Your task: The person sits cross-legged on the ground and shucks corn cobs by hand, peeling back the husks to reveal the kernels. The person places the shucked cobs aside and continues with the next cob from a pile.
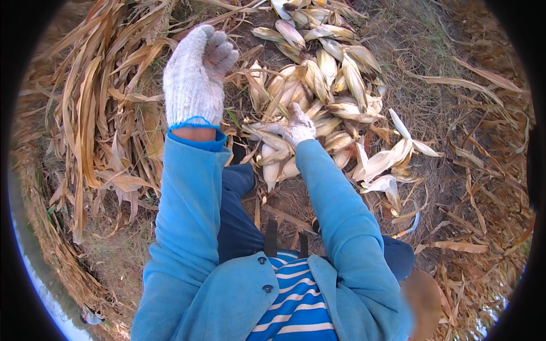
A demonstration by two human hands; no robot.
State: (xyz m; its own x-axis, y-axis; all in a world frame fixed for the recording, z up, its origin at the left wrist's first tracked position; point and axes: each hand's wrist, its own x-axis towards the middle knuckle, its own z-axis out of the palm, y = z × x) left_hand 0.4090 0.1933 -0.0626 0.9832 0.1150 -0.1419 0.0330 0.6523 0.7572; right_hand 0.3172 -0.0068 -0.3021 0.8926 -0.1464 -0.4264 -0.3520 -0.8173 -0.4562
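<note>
My left hand (198,70), in a knitted off-white glove with a blue cuff edge, is raised between the dry corn stalks and the ears, its fingers curled; whether it holds anything does not show. In a similar glove, my right hand (298,125) reaches down onto a heap of corn ears in pale dry husks (315,79). Its fingers lie at a husked ear (273,140) near the heap's lower left side; its grip is unclear. Loose peeled-back husks (384,162) lie to the right of the heap.
Long dry corn stalks and leaves (91,106) lie in a thick pile on the left. More dry leaves (490,170) cover the ground on the right. A thin wooden piece (290,218) lies between my legs. Far off at lower left is a person (91,316).
</note>
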